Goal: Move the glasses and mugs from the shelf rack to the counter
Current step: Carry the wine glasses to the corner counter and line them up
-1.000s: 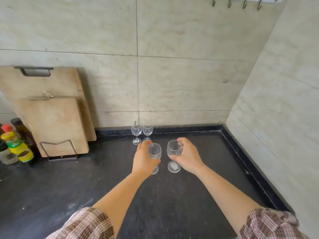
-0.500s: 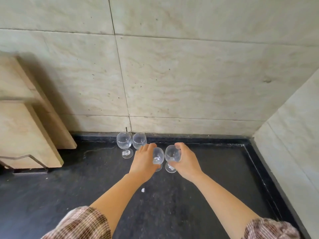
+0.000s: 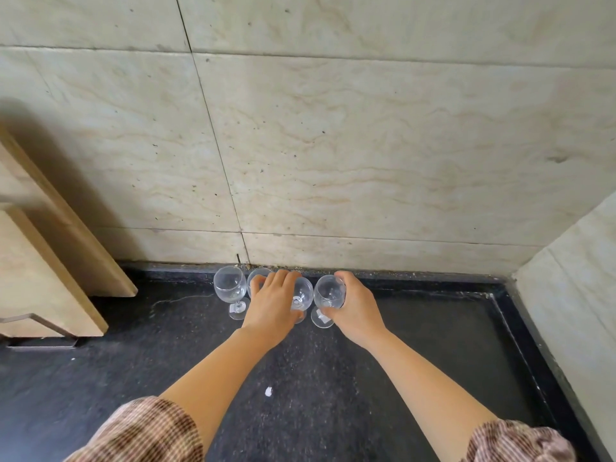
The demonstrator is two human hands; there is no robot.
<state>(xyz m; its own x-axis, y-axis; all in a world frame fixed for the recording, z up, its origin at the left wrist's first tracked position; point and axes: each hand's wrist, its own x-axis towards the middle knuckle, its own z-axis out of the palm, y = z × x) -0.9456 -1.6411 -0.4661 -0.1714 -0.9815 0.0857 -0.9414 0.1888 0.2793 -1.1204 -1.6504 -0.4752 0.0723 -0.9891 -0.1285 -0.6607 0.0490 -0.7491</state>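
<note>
Dark speckled table (image 3: 433,345) against beige tiled wall (image 3: 366,145); left hand (image 3: 273,305) and right hand (image 3: 355,308) each wrapped around a wine glass (image 3: 328,291) near that wall.

Two bare forearms are seen reaching from the lower edge of the head view, each ending in an ungloved hand, the left hand (image 3: 271,303) and the right hand (image 3: 355,308). Both sleeves are worn pushed up near the elbows: the left sleeve (image 3: 146,431) is patterned in a brown, tan and cream check, and the right sleeve (image 3: 515,441) appears finer and pinker in its weave, though wide-angle blur may account for that. No rings, watch or bracelets are seen.
</note>
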